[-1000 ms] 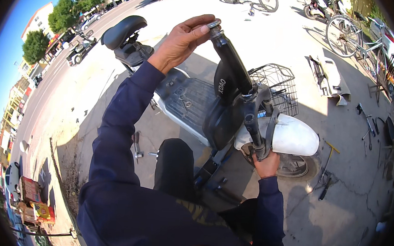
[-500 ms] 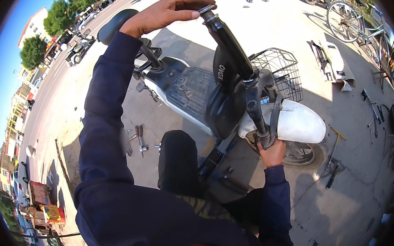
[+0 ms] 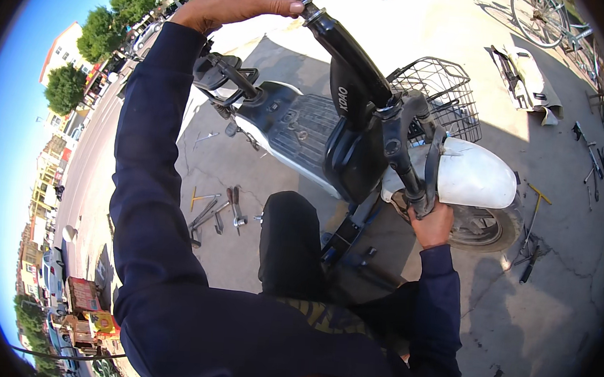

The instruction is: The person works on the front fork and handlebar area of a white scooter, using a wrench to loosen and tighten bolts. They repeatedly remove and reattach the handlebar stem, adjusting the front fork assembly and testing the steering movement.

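Observation:
A black scooter's steering head tube (image 3: 346, 58) rises at a slant toward the top of the view. My left hand (image 3: 248, 2) reaches over its upper end, thumb and fingers around a small metal ring (image 3: 307, 8); its upper edge is cut off by the frame. Below, my right hand (image 3: 432, 226) is closed around the lower end of a dark front fork leg (image 3: 406, 176), beside the white front fender (image 3: 474, 176). The front wheel (image 3: 485, 229) sits under that fender, close to my right hand.
Behind the head tube are the ribbed footboard (image 3: 303, 122) and a black wire basket (image 3: 438, 100). Several hand tools (image 3: 234, 205) lie on the ground left of my knee. A yellow T-handle tool (image 3: 538, 198) lies right of the wheel, with a bicycle (image 3: 541, 19) farther back.
The view has shifted, so much of the scooter and ground sits farther right. My left hand stays at the ring on the tube's top, and my right hand keeps its hold on the fork leg.

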A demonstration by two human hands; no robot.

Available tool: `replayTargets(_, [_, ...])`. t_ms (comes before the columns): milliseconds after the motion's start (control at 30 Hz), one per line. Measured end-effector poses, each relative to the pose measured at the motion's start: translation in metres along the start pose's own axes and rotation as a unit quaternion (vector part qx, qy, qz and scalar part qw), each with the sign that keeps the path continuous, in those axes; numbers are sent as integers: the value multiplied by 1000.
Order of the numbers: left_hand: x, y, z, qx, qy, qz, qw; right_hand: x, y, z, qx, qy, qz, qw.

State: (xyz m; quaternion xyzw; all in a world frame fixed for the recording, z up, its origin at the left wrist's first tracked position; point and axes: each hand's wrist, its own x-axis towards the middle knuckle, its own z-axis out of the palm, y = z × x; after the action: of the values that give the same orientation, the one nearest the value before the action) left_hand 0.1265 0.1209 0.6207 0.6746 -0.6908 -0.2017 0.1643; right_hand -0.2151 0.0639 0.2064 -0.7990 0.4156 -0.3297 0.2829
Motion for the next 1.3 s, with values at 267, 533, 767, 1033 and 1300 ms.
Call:
replayTargets(267, [-1,3,7,30,24,-4,999,0,-2,-2,9,28,-27,999])
replayTargets(533, [0,15,6,13,29,-63,998,0,-8,-7,4,19,-20,1000])
replayTargets(767, [-1,16,4,9,15,-58,998,0,-6,-5,6,16,-16,1000])
replayTargets(1033, [-8,12,2,-40,15,-31,999,1,-8,-5,4,1,0,1000])
replayTargets(1300, [-14,1,9,-192,44,51,979,1,-6,-1,10,-17,-13,1000])
